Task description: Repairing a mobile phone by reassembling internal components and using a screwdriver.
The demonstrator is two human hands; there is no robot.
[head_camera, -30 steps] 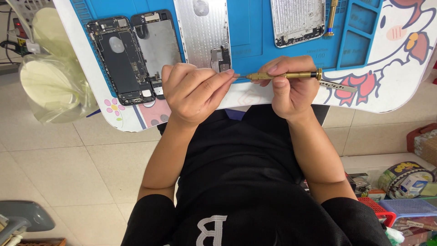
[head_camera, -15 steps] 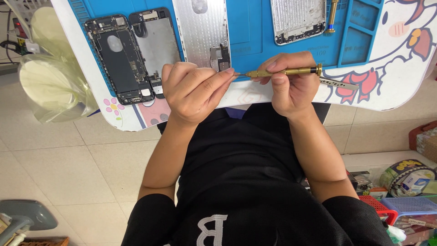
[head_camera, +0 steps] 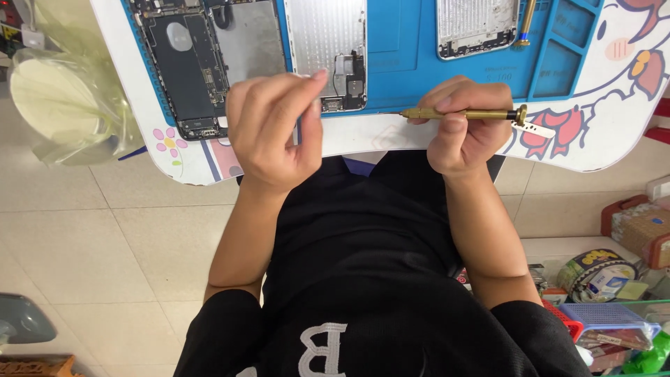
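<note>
Near field: left hand is raised just off the table edge, centre-left of frame. Fingers curled, thumb and forefinger tips pinched together; whether a small part sits between them is too small to tell. Right hand, centre-right, is clenched round a gold precision screwdriver. The driver lies horizontal, tip pointing toward frame centre, not touching any work.

Mid field: the table has a white, cartoon-printed top and carries a blue repair mat.

Far field, on the mat:
- Silver phone housing just beyond the left hand's fingertips, small parts at its near end.
- Opened phone w/ dark internals, upper left.
- Second silver housing, upper right.
- Second gold tool beside that housing.

Assessment: step in hand looks like fastener work on the centre housing, w/ the driver lifted clear and the left hand at the pinch stage. Any next move calls for a steady pinch and for the driver tip to come down square on the housing's near end.
</note>
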